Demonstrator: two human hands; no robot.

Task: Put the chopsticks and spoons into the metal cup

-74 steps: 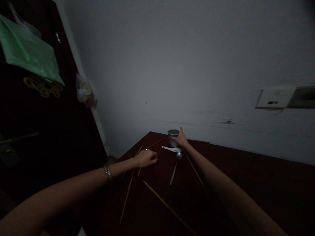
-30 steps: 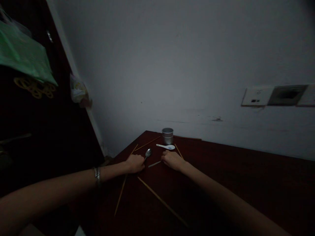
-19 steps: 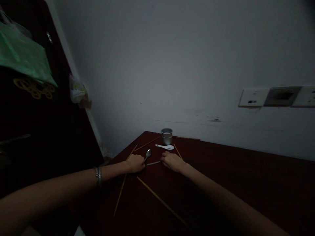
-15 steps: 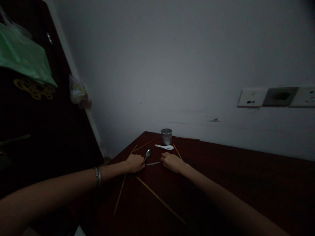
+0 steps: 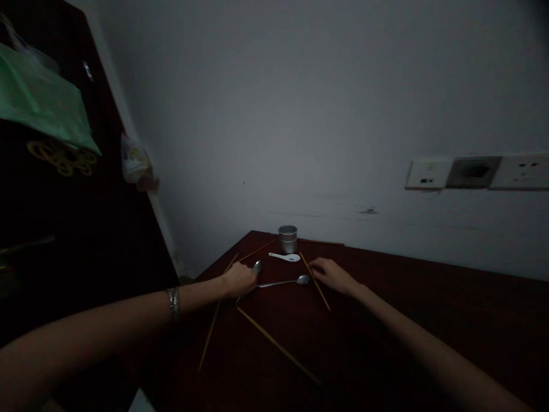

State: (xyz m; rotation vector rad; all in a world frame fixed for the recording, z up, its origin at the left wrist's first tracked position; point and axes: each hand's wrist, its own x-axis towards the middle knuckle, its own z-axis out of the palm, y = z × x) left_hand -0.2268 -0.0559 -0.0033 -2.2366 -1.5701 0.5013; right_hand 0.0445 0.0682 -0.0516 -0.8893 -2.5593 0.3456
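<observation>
Two-handed near the cup [image 5: 288, 241], grasped metal spoon [image 5: 257, 266] in left grip [image 5: 241, 280]. Held right grip [image 5: 333, 276] beside chopstick [image 5: 321, 292]; couldn't tell whether clenched.

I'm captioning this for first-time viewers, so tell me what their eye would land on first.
Probably the metal cup, upright at the back of the table, with a white spoon lying just in front. Next, likely the left hand at a metal spoon and the right hand beside a chopstick. The green cloth at far left may draw it too.
</observation>
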